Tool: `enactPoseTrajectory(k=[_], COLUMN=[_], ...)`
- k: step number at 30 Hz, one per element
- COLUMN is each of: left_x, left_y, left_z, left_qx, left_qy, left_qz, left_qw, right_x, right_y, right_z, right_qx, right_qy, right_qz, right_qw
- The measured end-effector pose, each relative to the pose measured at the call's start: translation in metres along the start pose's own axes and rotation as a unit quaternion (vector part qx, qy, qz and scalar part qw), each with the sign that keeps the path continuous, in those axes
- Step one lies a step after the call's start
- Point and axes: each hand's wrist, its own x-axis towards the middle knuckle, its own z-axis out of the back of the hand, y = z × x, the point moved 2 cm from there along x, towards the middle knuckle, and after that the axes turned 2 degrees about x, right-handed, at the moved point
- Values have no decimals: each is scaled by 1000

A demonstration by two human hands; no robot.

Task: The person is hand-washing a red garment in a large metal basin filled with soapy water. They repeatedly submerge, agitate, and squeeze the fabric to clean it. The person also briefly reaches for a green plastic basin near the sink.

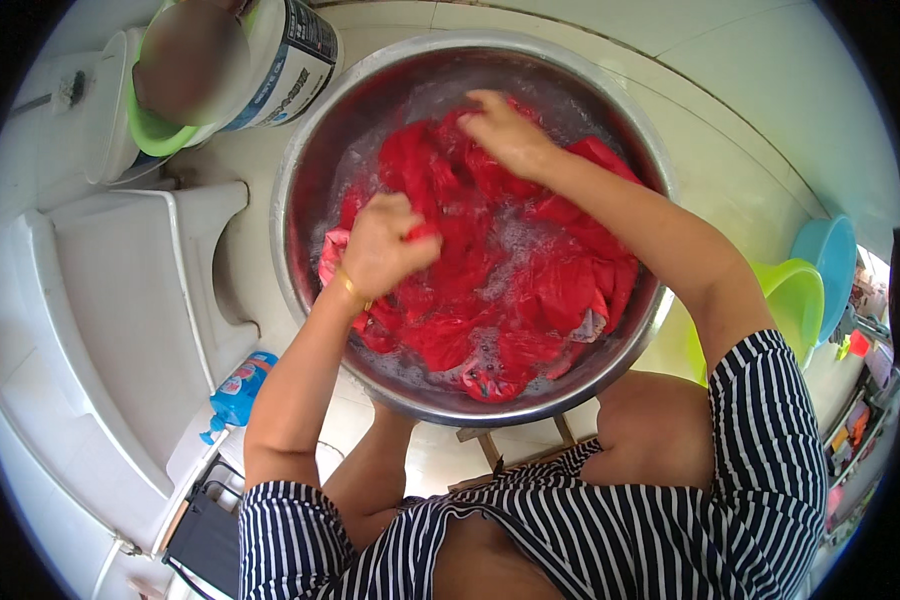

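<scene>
A large steel basin [656,150] holds soapy water and a heap of wet red cloth [450,300] with some patterned, paler parts. My left hand [382,245], a gold bangle [352,290] at its wrist, is closed over the left side of the heap, with a bit of red showing between its fingers. Toward the far side of the basin, my right hand [505,135] is over the red cloth. Motion smears its fingers, so whether they grip the cloth is unclear.
A blue bottle [240,390] stands left of the basin beside a white plastic stool-like piece [120,300]. White buckets [280,70] and a green basin [155,138] are at the far left. Green [795,300] and blue tubs [828,265] stand at right. Wooden slats [488,447] show under the near rim.
</scene>
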Motion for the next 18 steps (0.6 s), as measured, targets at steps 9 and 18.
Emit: enactPoseTrajectory(k=[9, 18], left_x=[-86, -25], left_y=[-17, -22], left_z=[41, -44], left_qx=[-183, 153], left_qy=[-167, 54], left_qz=[508, 313], left_qw=[825, 936], right_x=[-70, -123], right_y=[67, 63], right_z=[-1, 20], right_qx=[-196, -145], right_qy=[250, 71], right_qz=[266, 163], right_qw=[910, 973])
